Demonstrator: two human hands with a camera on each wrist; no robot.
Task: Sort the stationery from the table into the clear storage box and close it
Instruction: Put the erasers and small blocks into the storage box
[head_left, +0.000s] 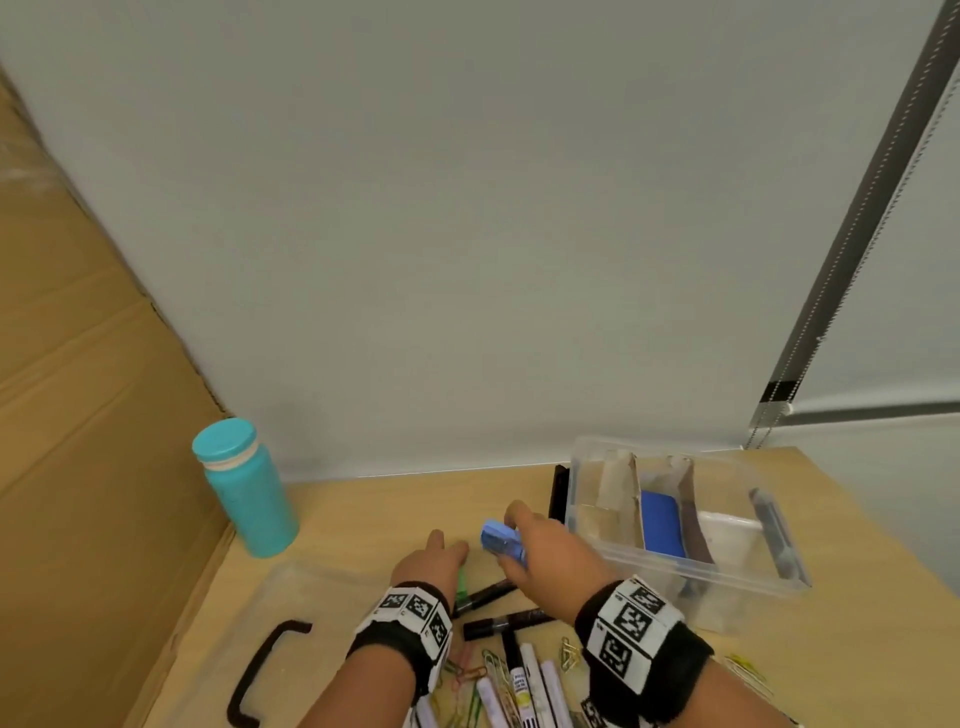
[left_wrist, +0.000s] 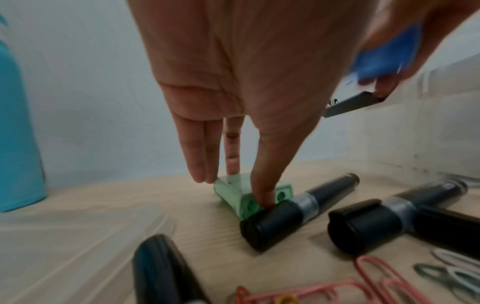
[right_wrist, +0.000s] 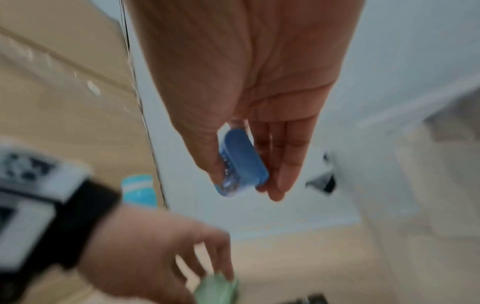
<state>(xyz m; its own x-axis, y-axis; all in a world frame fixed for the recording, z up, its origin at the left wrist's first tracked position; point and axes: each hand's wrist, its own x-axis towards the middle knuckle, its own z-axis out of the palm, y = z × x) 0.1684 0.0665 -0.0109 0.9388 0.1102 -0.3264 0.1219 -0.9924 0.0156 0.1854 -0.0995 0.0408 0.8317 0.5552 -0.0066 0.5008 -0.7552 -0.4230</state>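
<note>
My right hand (head_left: 511, 535) holds a small blue plastic stationery piece (head_left: 498, 540) (right_wrist: 241, 160) between thumb and fingers, in the air just left of the clear storage box (head_left: 701, 571). The box stands open, with cardboard dividers, a blue item and a white item inside. My left hand (head_left: 452, 551) reaches down onto a green pencil sharpener (left_wrist: 231, 189) lying on the table. The thumb is on its near end and the fingers (left_wrist: 200, 170) on its far end, pinching it. Black markers (left_wrist: 298, 207) lie right beside it.
The clear lid (head_left: 311, 597) with a black handle (head_left: 270, 670) lies at the front left. A teal bottle (head_left: 244, 488) stands at the back left by a cardboard sheet (head_left: 78, 415). White pens (head_left: 540, 686) and several paper clips (head_left: 493, 670) lie near the front edge.
</note>
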